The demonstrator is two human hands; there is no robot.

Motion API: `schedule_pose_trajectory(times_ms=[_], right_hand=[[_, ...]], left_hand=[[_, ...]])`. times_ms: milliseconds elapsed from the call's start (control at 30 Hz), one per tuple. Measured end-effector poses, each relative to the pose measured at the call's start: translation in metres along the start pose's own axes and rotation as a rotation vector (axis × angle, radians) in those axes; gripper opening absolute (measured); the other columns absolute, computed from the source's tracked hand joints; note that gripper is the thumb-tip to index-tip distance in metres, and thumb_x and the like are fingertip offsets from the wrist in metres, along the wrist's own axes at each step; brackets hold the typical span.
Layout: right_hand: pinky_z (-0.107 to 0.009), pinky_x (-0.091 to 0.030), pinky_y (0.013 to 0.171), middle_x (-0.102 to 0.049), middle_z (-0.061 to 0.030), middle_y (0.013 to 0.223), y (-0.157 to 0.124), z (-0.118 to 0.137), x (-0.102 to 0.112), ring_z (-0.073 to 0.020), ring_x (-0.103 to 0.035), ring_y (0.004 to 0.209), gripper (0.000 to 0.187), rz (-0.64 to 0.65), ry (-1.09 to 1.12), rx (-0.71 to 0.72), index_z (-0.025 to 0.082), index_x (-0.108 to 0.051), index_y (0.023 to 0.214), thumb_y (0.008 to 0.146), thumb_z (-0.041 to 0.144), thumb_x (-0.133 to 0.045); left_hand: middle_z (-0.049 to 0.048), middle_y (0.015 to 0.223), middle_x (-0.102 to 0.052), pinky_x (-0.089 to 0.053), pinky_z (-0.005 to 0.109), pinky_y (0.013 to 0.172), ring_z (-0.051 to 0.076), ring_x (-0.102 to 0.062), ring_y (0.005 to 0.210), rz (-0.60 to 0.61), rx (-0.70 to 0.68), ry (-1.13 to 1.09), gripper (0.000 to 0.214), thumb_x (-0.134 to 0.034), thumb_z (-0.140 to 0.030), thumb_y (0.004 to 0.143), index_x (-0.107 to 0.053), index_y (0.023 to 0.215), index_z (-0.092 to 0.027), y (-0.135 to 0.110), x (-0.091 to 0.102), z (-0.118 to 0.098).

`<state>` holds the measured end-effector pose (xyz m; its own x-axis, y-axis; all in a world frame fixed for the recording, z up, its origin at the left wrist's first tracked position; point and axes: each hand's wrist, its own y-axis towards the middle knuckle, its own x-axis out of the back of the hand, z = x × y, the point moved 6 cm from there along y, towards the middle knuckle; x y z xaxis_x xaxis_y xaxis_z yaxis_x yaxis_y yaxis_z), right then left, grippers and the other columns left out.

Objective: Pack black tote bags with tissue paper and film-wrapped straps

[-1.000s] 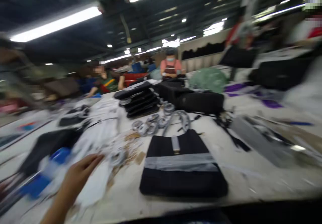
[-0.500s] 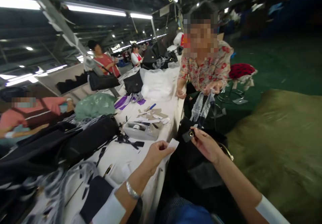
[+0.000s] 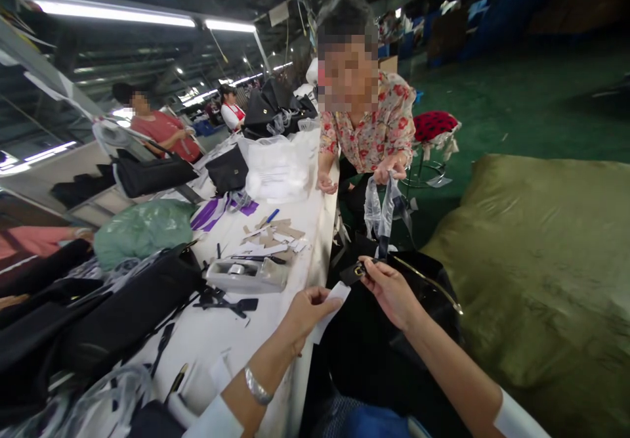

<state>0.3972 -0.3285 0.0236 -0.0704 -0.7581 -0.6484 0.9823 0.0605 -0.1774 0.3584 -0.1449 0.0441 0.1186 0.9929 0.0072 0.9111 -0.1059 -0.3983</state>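
Between the thumb and fingers of my left hand (image 3: 310,310) is a small white strip of paper (image 3: 331,306), close to the table's edge. My right hand (image 3: 388,287) pinches a black tab with a gold ring (image 3: 358,270), part of a black bag (image 3: 374,346) that lies over my lap. The paper's tip comes close to the tab; I cannot tell whether they touch. A gold-coloured metal bar (image 3: 430,282) runs along the bag's right side. Across from me, a person in a floral shirt (image 3: 369,129) holds a plastic-wrapped strap (image 3: 386,208) above the bag.
A tape dispenser (image 3: 246,274), cardboard scraps (image 3: 283,233) and a blue pen (image 3: 272,215) lie on the white table (image 3: 275,323). Black bags (image 3: 132,300) and a green plastic bundle (image 3: 145,231) are at the left. A large olive sack (image 3: 536,280) stands at the right.
My view has turned right, so the scene sits further left. My hands have come closer together, bringing the white paper nearer to the ringed tab.
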Motion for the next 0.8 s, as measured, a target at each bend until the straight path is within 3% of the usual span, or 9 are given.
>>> schedule_pose_trajectory(times_ms=[200,400,600,800], right_hand=[[-0.022,-0.052,0.075,-0.07,-0.0045,0.105,-0.003,-0.003,0.001,-0.0131,-0.06,0.084,0.027,0.009,-0.045,-0.018,0.019,-0.078,0.075,0.069,0.044,-0.086],[-0.026,-0.051,0.075,-0.071,-0.0062,0.103,-0.011,0.003,-0.014,-0.0167,-0.06,0.086,0.029,0.018,-0.167,0.05,0.019,-0.077,0.073,0.072,0.047,-0.083],[-0.029,-0.051,0.076,-0.071,-0.0053,0.101,-0.025,0.031,-0.044,-0.0161,-0.059,0.082,0.027,0.088,-0.181,0.095,0.02,-0.078,0.075,0.074,0.047,-0.082],[-0.031,-0.051,0.081,-0.071,-0.0038,0.097,-0.062,0.078,-0.095,-0.0186,-0.061,0.087,0.025,0.233,-0.12,0.186,0.021,-0.076,0.071,0.077,0.046,-0.08]], left_hand=[[0.0049,0.077,-0.073,-0.045,0.025,0.064,0.015,-0.061,0.065,0.011,0.044,-0.016,0.047,-0.089,-0.047,0.057,-0.074,0.086,-0.012,0.006,-0.005,0.002],[0.0059,0.079,-0.074,-0.044,0.024,0.06,0.015,-0.061,0.064,0.021,0.022,-0.005,0.045,-0.085,-0.047,0.064,-0.077,0.092,-0.013,-0.006,-0.002,-0.011],[0.0042,0.08,-0.074,-0.042,0.021,0.059,0.014,-0.059,0.066,-0.034,-0.081,0.075,0.037,-0.081,-0.046,0.071,-0.079,0.093,-0.017,-0.035,0.004,-0.049],[0.0032,0.081,-0.074,-0.041,0.021,0.063,0.014,-0.057,0.069,-0.103,-0.171,0.126,0.035,-0.083,-0.047,0.069,-0.079,0.089,-0.018,-0.087,0.007,-0.102]])
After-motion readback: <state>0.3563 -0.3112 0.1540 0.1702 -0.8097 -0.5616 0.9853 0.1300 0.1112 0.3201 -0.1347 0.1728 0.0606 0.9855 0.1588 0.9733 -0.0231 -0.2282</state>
